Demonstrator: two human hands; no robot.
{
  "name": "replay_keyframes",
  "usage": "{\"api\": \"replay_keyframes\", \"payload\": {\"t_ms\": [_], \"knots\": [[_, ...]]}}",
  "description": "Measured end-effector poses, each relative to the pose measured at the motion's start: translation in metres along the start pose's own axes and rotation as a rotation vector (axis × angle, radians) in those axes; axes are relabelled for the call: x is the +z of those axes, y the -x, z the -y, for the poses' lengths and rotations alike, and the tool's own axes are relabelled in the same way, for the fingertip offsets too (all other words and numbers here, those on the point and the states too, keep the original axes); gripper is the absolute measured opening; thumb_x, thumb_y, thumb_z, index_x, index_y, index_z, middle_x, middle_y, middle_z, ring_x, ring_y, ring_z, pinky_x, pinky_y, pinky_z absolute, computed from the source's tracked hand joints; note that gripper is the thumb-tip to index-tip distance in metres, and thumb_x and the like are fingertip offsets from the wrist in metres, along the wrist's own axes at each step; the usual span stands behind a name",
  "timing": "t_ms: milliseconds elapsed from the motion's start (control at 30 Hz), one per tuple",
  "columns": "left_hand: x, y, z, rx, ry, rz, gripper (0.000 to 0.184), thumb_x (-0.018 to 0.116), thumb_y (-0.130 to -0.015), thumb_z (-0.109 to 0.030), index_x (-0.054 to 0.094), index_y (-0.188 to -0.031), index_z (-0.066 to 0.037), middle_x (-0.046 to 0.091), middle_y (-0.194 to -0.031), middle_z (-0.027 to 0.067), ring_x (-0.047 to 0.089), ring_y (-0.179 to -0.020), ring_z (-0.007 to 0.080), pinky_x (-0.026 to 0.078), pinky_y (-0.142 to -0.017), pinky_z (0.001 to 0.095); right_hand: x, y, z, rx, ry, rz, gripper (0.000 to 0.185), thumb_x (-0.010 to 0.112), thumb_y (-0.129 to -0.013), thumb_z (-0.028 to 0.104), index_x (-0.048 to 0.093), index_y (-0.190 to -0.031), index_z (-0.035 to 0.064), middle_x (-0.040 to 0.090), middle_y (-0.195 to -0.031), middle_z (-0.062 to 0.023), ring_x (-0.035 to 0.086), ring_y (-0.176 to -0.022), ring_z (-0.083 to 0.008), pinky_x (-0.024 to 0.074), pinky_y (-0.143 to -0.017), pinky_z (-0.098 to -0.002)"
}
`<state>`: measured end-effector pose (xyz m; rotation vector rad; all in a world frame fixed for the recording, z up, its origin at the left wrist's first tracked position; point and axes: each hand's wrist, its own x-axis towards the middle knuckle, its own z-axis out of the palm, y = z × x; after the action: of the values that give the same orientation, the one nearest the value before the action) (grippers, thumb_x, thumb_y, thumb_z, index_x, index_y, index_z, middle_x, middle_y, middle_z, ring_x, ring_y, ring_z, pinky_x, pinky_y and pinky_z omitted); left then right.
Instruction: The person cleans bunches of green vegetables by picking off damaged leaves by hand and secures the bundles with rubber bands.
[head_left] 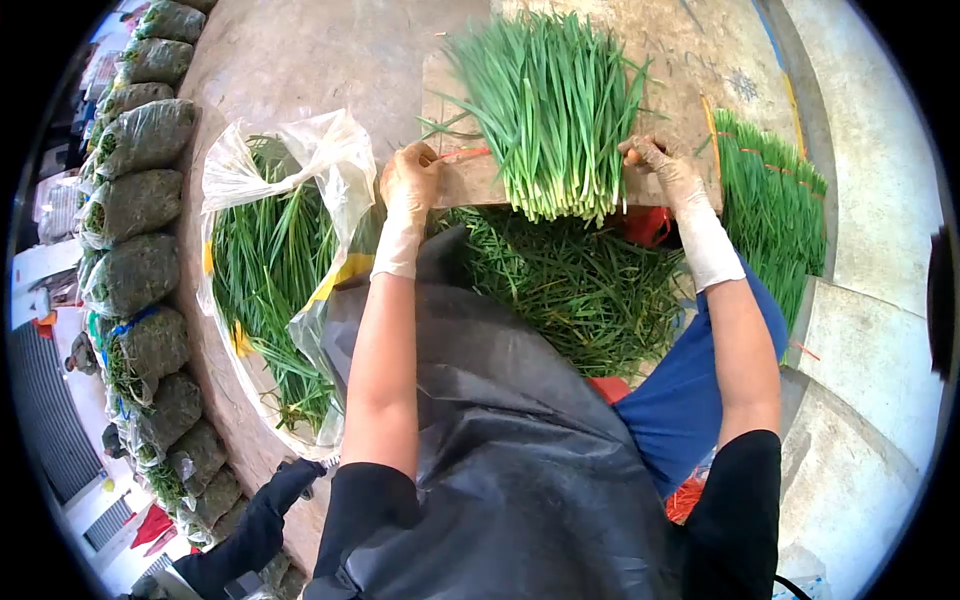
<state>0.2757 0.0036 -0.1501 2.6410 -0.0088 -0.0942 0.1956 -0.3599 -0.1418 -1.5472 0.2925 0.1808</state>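
Observation:
A bunch of long green leafy stalks (560,120) lies on a board (458,185), its pale cut ends toward me. An orange-red tie (466,153) stretches from my left hand (410,180) toward the left side of the bunch. My left hand, in a pale glove, has its fingers closed on that tie. At the right edge of the bunch is my right hand (665,168), also gloved, with bent fingers; what it holds, if anything, is too small to make out.
An open plastic bag of greens (270,270) stands at left, beyond it a row of filled bags (145,200). Loose leaves (570,290) lie below the board. Tied bunches (770,200) lie at right. A dark sleeve (235,540) shows at lower left.

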Motion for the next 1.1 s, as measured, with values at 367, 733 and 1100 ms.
{"api": "replay_keyframes", "payload": {"t_ms": [367,733,1100], "knots": [[-0.008,0.018,-0.012,0.103,0.236,-0.066,0.015,0.075,-0.074,-0.017,0.068,-0.081,-0.005,0.069,-0.074,0.0089,0.067,-0.07,0.0216,0.051,-0.066,0.0329,-0.002,-0.011,-0.015,-0.299,0.527,-0.177,0.025,0.067,-0.08,0.011,0.062,-0.104,0.0056,0.062,-0.086,-0.0053,0.06,-0.078,-0.0159,0.0496,-0.072,-0.0313],[0.008,0.026,-0.025,0.106,0.535,-0.274,0.01,0.07,-0.083,-0.009,0.068,-0.089,-0.001,0.071,-0.082,0.0084,0.065,-0.072,0.0127,0.05,-0.068,0.0261,-0.01,0.0,-0.009,0.108,1.025,-0.107,0.035,0.069,-0.08,0.028,0.067,-0.109,0.0076,0.067,-0.103,-0.0177,0.064,-0.095,-0.0346,0.0498,-0.083,-0.0399],[0.033,0.018,-0.038,-0.065,1.668,0.148,0.011,0.065,-0.085,0.0,0.057,-0.09,-0.004,0.067,-0.102,0.0153,0.066,-0.092,0.0239,0.053,-0.086,0.0334,-0.016,0.006,0.007,-0.157,0.388,-0.115,0.019,0.067,-0.087,0.021,0.072,-0.101,0.008,0.07,-0.093,-0.0036,0.061,-0.086,-0.0118,0.0478,-0.079,-0.0266]]}}
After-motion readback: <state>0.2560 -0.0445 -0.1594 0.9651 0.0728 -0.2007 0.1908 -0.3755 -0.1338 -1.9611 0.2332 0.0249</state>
